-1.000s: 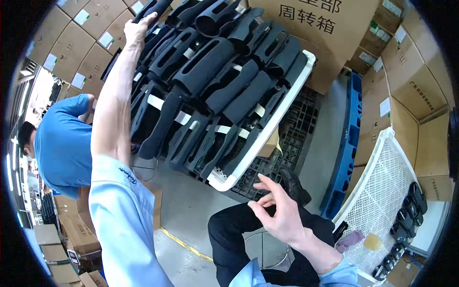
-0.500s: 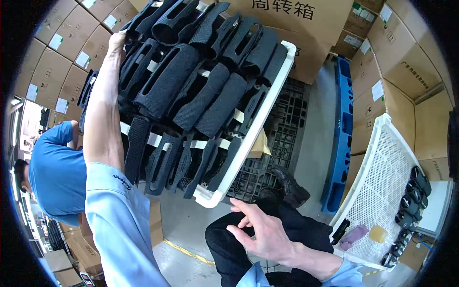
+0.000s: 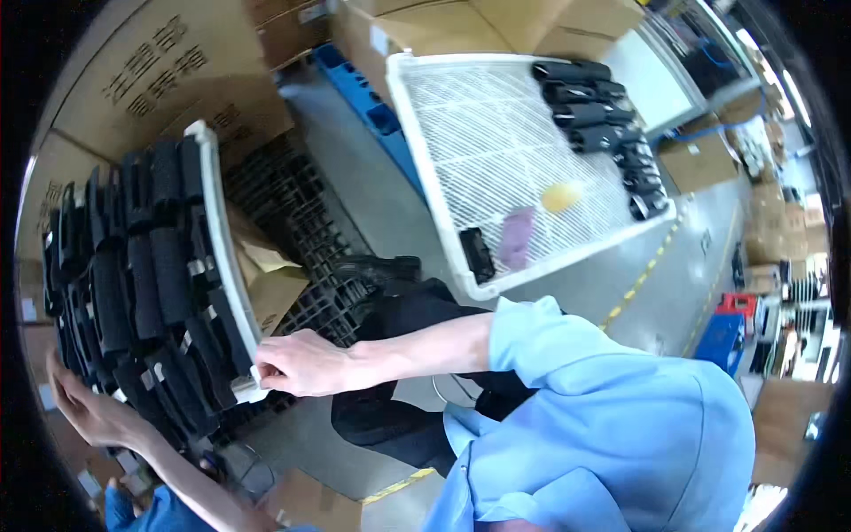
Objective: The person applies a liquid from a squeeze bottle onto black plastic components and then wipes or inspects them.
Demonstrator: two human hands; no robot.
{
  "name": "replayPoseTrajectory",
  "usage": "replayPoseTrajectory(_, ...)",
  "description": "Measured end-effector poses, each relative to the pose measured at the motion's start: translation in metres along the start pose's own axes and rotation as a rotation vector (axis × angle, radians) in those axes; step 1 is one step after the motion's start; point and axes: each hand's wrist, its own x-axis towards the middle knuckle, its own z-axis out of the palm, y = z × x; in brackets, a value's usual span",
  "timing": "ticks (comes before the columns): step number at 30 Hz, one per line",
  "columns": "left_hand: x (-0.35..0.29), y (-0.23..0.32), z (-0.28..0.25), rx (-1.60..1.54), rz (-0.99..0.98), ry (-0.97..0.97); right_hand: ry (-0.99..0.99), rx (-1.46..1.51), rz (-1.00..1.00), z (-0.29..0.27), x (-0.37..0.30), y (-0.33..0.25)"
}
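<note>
Fingers (image 3: 269, 362) of the right hand (image 3: 310, 363) are curled onto the near corner of the white-rimmed tray (image 3: 228, 248); the left hand (image 3: 97, 417), at eight o'clock, is beside its load, its grip unclear. Black sleeves (image 3: 168, 275) crowd that tray at nine o'clock. A purple cloth (image 3: 516, 238) lies toward one o'clock.

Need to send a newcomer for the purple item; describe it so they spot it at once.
Find the white mesh tray right of the blue pallet. Near the tray's bottom-left corner in the picture, the purple item lies between a black piece and a yellow lump. It is the only purple thing on the tray.
</note>
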Motion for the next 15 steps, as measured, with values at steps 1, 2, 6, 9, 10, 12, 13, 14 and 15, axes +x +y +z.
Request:
replayPoseTrajectory(1,-0.038,0.031,-0.013,0.018,0.119,0.0,0.033,0.082,0.032,-0.01,-0.003,-0.016)
replayPoseTrajectory(2,-0.087,0.054,-0.01,-0.069,0.058,-0.025,0.072,0.151,0.059,-0.026,-0.005,-0.021)
replayPoseTrajectory(6,-0.298,0.09,0.001,-0.052,-0.494,-0.386,0.202,0.112,0.05,-0.076,-0.048,-0.026)
replayPoseTrajectory(9,-0.398,0.104,-0.028,-0.038,-0.676,-0.468,0.292,0.05,-0.108,-0.126,-0.106,-0.041)
replayPoseTrajectory(10,-0.43,0.09,-0.039,0.051,-0.632,-0.503,0.375,-0.009,-0.264,-0.145,-0.129,-0.045)
replayPoseTrajectory(12,-0.442,0.116,-0.044,0.152,-0.377,-0.589,0.533,-0.117,-0.35,-0.203,-0.17,-0.032)
replayPoseTrajectory(13,-0.444,0.12,-0.044,0.148,-0.355,-0.612,0.58,-0.143,-0.304,-0.241,-0.192,-0.025)
replayPoseTrajectory(14,-0.445,0.124,-0.043,0.145,-0.331,-0.634,0.698,-0.217,-0.266,-0.282,-0.208,-0.02)
replayPoseTrajectory(15,-0.441,0.136,-0.036,0.113,-0.352,-0.624,0.801,-0.344,-0.287,-0.33,-0.223,0.004)
